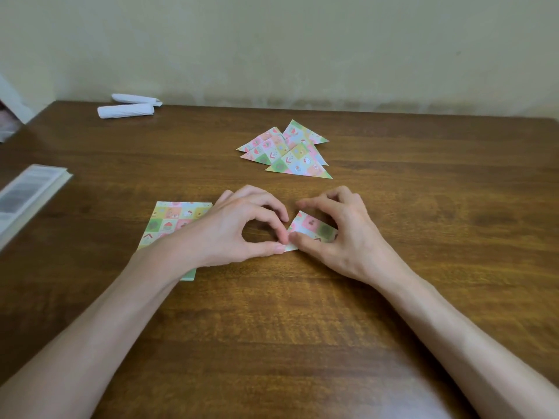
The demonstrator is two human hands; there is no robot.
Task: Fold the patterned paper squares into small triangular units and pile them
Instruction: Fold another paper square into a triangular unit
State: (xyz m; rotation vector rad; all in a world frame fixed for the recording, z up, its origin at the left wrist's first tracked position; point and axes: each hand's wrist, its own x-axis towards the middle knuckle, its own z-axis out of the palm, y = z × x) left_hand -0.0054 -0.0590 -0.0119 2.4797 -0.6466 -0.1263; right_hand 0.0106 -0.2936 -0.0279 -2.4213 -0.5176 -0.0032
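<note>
In the head view, the risk as I judge it is a crooked crease: if my pinch slips, the edges of the paper piece [313, 232] at frame centre drift apart. My left hand [239, 229] pinches its lower-left corner, thumb meeting forefinger; my right hand [338, 234] arches over it, thumb pressing. The unfolded squares [169, 222] lie under my left wrist; the finished pile [287, 152] sits above centre.
</note>
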